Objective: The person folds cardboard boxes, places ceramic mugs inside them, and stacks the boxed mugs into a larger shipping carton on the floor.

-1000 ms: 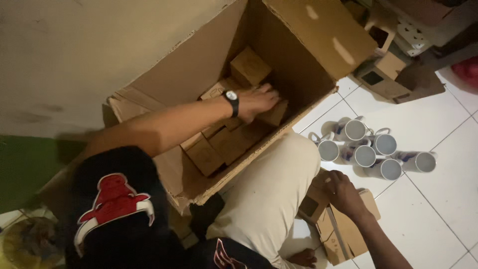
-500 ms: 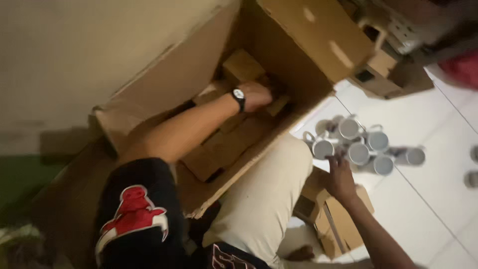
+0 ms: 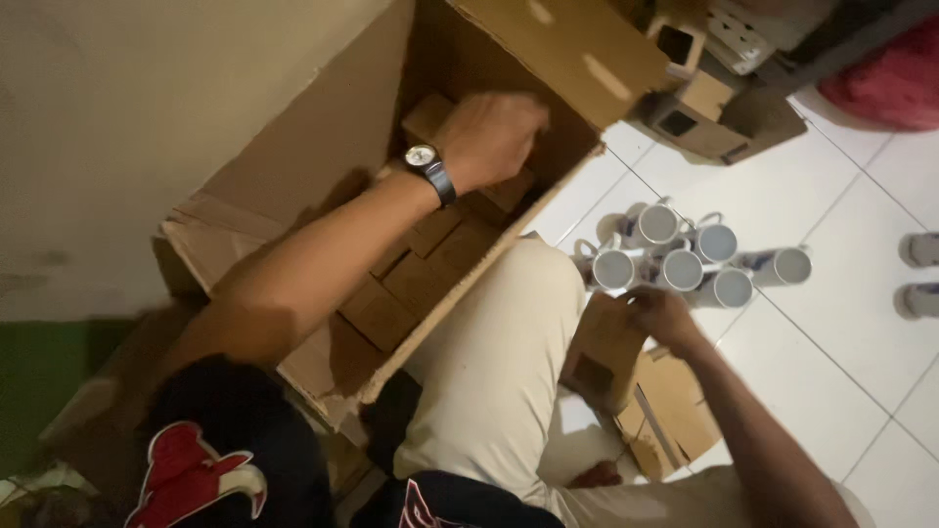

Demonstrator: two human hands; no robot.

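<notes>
The left hand's [image 3: 499, 137] grip is closing over a small box [image 3: 430, 115] deep in the big carton [image 3: 548, 49]; whether it is fully clenched cannot be told. The right hand [image 3: 660, 311] grasps an emptied small box [image 3: 602, 352] by the knee, near the mugs [image 3: 675, 259] on the floor. To lift well, I judge, pinch the box's sides squarely and draw it straight up, clear of its packed neighbours.
</notes>
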